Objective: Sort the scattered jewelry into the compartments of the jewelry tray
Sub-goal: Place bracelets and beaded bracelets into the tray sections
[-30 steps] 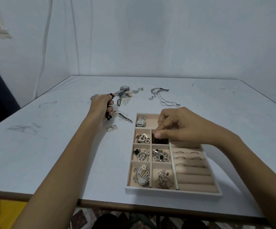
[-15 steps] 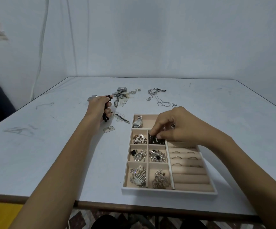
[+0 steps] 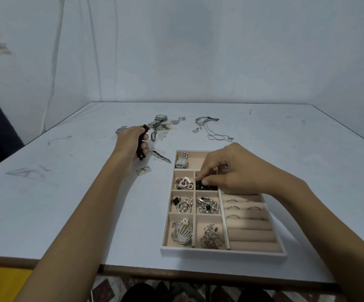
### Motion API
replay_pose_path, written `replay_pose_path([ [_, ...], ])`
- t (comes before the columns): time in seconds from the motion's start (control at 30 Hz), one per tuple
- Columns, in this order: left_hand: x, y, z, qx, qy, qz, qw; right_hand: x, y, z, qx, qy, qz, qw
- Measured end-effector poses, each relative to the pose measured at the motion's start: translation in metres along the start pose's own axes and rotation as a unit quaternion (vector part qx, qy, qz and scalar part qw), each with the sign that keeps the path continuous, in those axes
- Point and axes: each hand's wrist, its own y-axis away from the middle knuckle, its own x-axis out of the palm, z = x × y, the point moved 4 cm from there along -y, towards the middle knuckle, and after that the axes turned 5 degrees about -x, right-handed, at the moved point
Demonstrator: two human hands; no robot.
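While the R hand (image 3: 231, 171) had held its thumb over the 2nd-row right compartment 1 s earlier, its fingertips now sat down inside it. Thumb + forefinger curled onto the dark piece (image 3: 207, 186), apparently pinching it and tucking it in.

L hand (image 3: 131, 140) unchanged: fingers wrapped round the black bead bracelet (image 3: 141, 147), left of the jewelry tray (image 3: 220, 252).

Judgement: dark piece effectively placed; bracelet probably next. The wide top compartment held only a wristwatch (image 3: 182, 163), w/ room to spare.

Not yet sorted, loose on the tabletop (image 3: 67, 192): chains (image 3: 211, 131), round watch (image 3: 161, 117), leaf pendant (image 3: 160, 156), small plate (image 3: 143, 170).
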Motion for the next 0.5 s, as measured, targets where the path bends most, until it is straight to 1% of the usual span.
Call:
replay_pose_path([
  [0.1, 0.003, 0.005, -0.002, 0.013, -0.022, 0.013, 1.0, 0.001, 0.001, 0.0, -0.006, -0.004, -0.001, 1.0],
  [0.27, 0.009, 0.014, -0.006, 0.037, -0.057, 0.057, 0.996, -0.003, 0.008, 0.001, -0.013, -0.047, 0.017, 0.999],
  [0.3, 0.009, 0.015, -0.007, 0.046, -0.067, 0.064, 0.995, -0.007, 0.01, 0.001, -0.02, -0.06, 0.008, 0.998],
  [0.37, 0.009, 0.015, -0.009, 0.07, -0.095, 0.07, 0.991, -0.02, 0.014, -0.002, -0.022, -0.098, -0.054, 0.993],
  [0.43, 0.009, 0.015, -0.011, 0.09, -0.113, 0.074, 0.987, -0.036, 0.019, -0.013, 0.002, -0.112, -0.161, 0.98],
  [0.47, 0.009, 0.016, -0.012, 0.099, -0.12, 0.079, 0.985, -0.043, 0.021, -0.021, 0.024, -0.09, -0.212, 0.973],
  [0.5, 0.01, 0.018, -0.013, 0.11, -0.133, 0.085, 0.981, -0.048, 0.023, -0.032, 0.056, -0.049, -0.244, 0.967],
])
